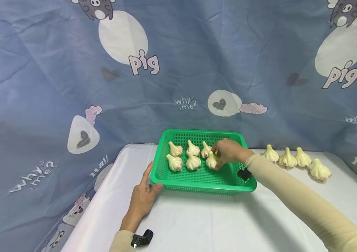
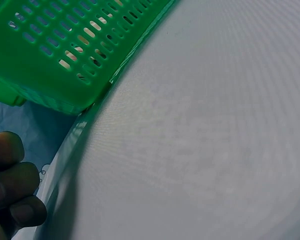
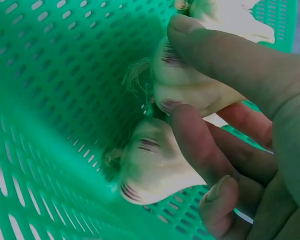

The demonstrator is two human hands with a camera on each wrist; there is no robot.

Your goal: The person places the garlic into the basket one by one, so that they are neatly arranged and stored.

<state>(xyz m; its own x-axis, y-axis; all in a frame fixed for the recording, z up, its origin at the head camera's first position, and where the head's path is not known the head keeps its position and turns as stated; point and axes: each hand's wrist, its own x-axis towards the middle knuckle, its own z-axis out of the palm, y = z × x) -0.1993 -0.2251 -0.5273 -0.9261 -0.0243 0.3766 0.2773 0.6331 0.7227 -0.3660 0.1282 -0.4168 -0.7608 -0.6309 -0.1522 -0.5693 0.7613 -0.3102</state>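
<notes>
A green plastic basket (image 1: 197, 184) with slotted walls holds several garlic bulbs (image 1: 174, 163) in two rows, their stems pointing to the back. My right hand (image 1: 228, 151) reaches into it and pinches a garlic bulb (image 3: 195, 85) between thumb and fingers. In the right wrist view, another bulb (image 3: 155, 165) lies right beside the fingers, root end to the left. My left hand (image 1: 142, 197) touches the basket's front left corner, index finger stretched along the side and thumb at the front rim. The left wrist view shows its other fingers (image 2: 15, 185) loosely bent below the basket's corner.
Several more garlic bulbs (image 1: 288, 159) stand on the white table (image 1: 191, 224), right of the basket. A blue printed cloth (image 1: 172, 80) hangs behind the table and along its sides.
</notes>
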